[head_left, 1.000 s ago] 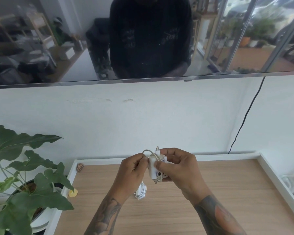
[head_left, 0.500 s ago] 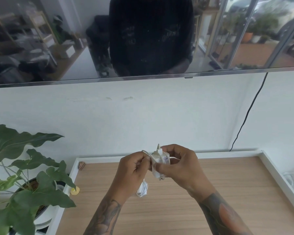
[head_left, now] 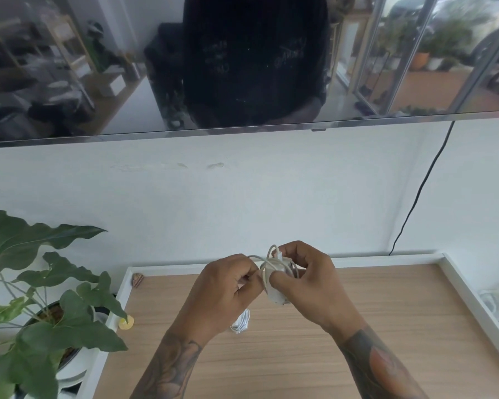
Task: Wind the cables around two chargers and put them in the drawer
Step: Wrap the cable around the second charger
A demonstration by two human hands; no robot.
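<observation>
Hands meet above the wood table (head_left: 314,355): the right hand (head_left: 308,286) grips a white charger (head_left: 272,286) with cable (head_left: 271,259) looped round it, and the left hand (head_left: 225,292) pinches that cable at 9 o'clock. A second white cable (head_left: 241,322) lies on the table just under the left hand. Farther off, a leafy plant (head_left: 41,298) stands at 8 o'clock and a dark screen (head_left: 127,67) hangs at 12 o'clock.

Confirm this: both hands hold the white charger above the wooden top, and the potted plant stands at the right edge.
One thing is wrong. The head view shows the plant at the left edge, not the right. The rest holds: the left hand and right hand hold the white charger above the wooden top.
</observation>
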